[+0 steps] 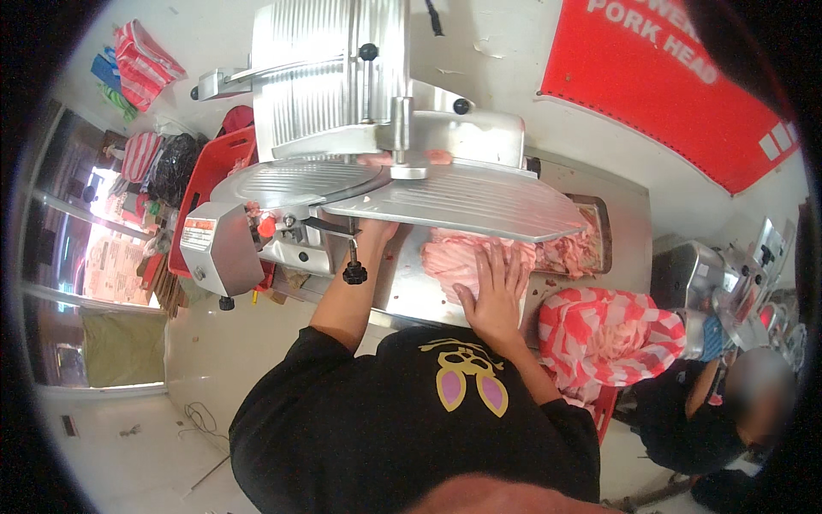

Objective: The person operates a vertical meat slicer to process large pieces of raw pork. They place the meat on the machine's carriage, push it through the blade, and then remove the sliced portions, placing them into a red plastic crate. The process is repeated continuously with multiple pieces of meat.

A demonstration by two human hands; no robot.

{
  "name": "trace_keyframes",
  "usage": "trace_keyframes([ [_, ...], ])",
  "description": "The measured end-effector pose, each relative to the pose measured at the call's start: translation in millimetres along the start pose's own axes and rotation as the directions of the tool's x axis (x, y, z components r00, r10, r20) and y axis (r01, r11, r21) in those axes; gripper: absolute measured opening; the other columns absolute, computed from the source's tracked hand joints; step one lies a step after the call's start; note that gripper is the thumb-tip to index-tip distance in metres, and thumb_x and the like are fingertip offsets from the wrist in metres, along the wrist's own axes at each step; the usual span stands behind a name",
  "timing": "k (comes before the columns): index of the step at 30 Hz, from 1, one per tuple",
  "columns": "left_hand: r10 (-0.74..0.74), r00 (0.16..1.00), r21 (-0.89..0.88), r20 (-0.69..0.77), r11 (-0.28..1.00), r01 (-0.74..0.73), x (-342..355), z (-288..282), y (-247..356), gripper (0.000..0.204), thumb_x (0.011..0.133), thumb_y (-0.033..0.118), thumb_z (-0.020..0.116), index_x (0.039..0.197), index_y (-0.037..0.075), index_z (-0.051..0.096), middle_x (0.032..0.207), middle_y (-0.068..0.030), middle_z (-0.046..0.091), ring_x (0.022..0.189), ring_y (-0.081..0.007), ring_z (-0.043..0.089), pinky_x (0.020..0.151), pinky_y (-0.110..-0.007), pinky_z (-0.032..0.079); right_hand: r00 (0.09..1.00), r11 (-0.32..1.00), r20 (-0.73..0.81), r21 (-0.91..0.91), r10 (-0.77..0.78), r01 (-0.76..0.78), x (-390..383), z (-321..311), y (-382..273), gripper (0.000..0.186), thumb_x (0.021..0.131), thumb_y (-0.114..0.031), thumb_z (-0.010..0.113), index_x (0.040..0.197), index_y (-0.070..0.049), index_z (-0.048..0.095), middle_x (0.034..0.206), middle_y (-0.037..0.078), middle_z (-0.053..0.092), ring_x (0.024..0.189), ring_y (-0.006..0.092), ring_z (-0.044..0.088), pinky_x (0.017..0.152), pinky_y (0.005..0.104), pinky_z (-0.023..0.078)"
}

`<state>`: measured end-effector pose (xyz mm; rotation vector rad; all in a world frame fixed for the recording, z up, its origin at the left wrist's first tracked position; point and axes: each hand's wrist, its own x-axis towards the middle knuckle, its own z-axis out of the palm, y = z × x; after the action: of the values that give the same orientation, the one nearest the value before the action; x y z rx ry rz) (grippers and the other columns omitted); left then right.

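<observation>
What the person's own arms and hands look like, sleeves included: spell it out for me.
Both bare forearms emerge from short black fabric sleeves. They belong to a black T-shirt printed with a yellow rabbit-like motif with lilac ears. The right hand shows no glove or wristband. The left hand is mostly hidden by the silver metal slicing machine.
</observation>
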<state>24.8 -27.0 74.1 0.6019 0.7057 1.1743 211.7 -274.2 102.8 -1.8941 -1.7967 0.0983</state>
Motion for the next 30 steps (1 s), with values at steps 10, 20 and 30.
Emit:
trace_keyframes([
  [10,0.319,0.808,0.717,0.495,0.375,-0.587,-112,45,-13,0.060,0.103,0.055,0.055,0.123,-0.001,0.063,0.117,-0.0141,0.067,0.113,-0.0292,0.062,0.100,-0.041,0.045,0.989,0.979,-0.142,0.202,0.031,-0.002,-3,7,9,0.083,0.095,-0.042,0.065,0.156,0.001,0.030,0.164,0.027,0.024,0.151,0.0507,0.020,0.121,0.0656,0.013],
  [20,0.305,0.562,0.635,0.769,-0.252,-0.731,-101,74,-56,0.044,0.097,0.029,0.062,0.133,0.004,0.060,0.136,-0.0231,0.056,0.123,-0.0461,0.051,0.104,-0.062,0.035,0.993,0.991,-0.049,0.071,-0.109,0.112,-15,2,8,0.079,0.092,-0.035,0.067,0.157,-0.003,0.036,0.164,0.021,0.030,0.154,0.0445,0.020,0.123,0.0635,0.009],
  [30,0.088,0.991,-0.086,0.098,0.993,-0.079,-19,26,13,0.027,0.102,0.021,0.058,0.121,0.003,0.066,0.124,-0.0132,0.066,0.113,-0.0243,0.063,0.098,-0.038,0.052,0.997,0.997,0.014,-0.025,-0.076,0.077,-4,4,-3,0.080,0.095,-0.056,0.061,0.159,-0.014,0.038,0.168,0.007,0.031,0.157,0.0332,0.022,0.121,0.0674,0.013],
])
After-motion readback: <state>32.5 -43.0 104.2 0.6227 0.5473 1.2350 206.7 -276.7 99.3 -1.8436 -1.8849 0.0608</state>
